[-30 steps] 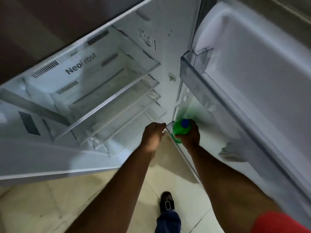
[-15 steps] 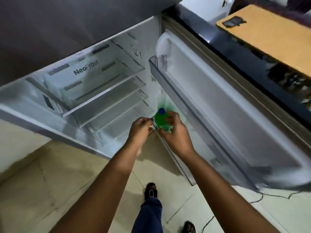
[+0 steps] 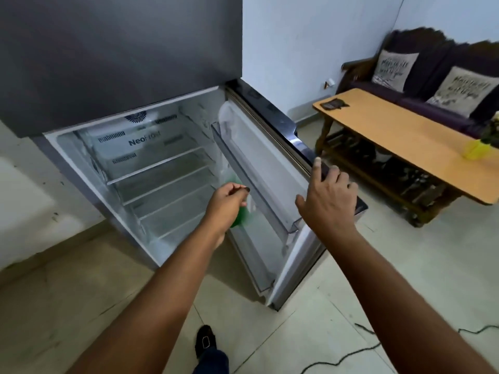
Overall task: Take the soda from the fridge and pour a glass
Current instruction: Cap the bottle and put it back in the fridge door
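- Standing open over tiled floor [image 3: 405, 265], the fridge door [image 3: 259, 147] is touched by the right hand [image 3: 328, 201], fingers [image 3: 318, 167] spread.
- The soda bottle [image 3: 241, 217] is gripped by the left hand [image 3: 226, 203].

The fridge [image 3: 121, 63] stands left of the table [image 3: 391, 136], with the sofa [image 3: 432, 63] behind the table against the wall [image 3: 324, 36].

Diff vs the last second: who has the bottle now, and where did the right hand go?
The green soda bottle passed from the right hand to the left hand, which now grips it alone. The right hand let go and moved right to the outer edge of the fridge door, fingers resting on it. The door stays open.
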